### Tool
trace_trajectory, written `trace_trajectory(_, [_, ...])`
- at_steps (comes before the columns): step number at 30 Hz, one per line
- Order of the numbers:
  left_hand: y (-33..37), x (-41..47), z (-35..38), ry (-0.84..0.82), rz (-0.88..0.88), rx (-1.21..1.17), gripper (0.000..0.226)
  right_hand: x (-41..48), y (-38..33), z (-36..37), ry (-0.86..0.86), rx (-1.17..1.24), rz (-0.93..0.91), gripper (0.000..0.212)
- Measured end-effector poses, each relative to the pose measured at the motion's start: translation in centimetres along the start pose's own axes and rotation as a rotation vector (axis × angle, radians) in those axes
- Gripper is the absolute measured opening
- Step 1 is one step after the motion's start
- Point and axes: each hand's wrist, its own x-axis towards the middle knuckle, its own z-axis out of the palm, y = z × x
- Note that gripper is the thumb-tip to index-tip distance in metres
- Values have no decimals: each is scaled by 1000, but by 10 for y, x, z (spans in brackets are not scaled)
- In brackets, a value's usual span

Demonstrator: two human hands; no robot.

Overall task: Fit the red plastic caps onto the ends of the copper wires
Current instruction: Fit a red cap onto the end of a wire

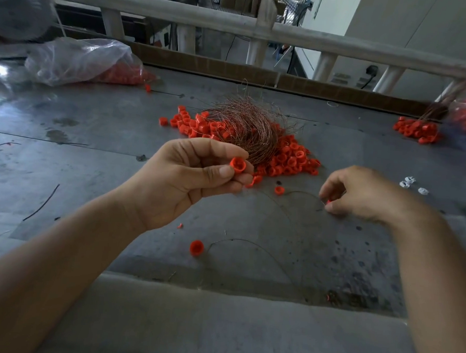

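the left hand (190,179) pinched a cap (238,165), the right hand (361,195) pinched a wire end (304,192), one capped wire (196,247) lay near, and the far bundle of wires (246,122) seemed mostly not done.

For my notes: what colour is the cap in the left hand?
The cap is red, clearest in the head view.

Left hand (188,179) pinches cap (238,165) — raised.

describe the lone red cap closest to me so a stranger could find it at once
On the grey metal table, find the heap of red caps under the copper wire bundle, then come toward the near edge, past the left hand. The lone red cap lies below that wrist on bare metal, beside the end of a thin curved wire.
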Motion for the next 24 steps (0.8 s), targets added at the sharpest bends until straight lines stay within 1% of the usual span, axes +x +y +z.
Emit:
trace_trajectory(2, [-1, 0, 1, 6, -6, 8, 25, 0, -2, -2, 115, 34, -31, 16])
trace_trajectory(3, [-1, 0, 1, 9, -10, 14, 24, -1, -6, -3, 176, 121, -61, 15])
trace_trajectory(5, [-1, 0, 1, 16, -20, 32, 23, -8, -21, -4, 231, 462, -158, 17])
trace_trajectory(7, [-3, 1, 1, 34, -29, 53, 25, -17, -42, -4, 191, 760, -275, 25])
trace_trajectory(9, [-4, 1, 2, 58, -32, 71, 27, -24, -58, 2, 117, 907, -366, 27])
trace_trajectory(10, [-5, 1, 3, 70, -31, 79, 27, -27, -65, 5, 87, 952, -399, 25])
trace_trajectory(12, [-5, 2, 4, 93, -29, 94, 26, -31, -73, 9, 48, 1031, -440, 22])
trace_trajectory(14, [-5, 2, 5, 110, -26, 105, 25, -33, -77, 12, 24, 1082, -458, 23])
trace_trajectory(18, [-5, 1, 6, 129, -23, 136, 23, -34, -81, 16, -13, 1084, -499, 21])
trace_trajectory(21, [-5, 1, 8, 143, -28, 138, 22, -34, -82, 19, 6, 1091, -520, 21])
trace_trajectory(24, [-5, 1, 8, 152, -26, 142, 21, -34, -82, 20, 50, 1035, -516, 22])
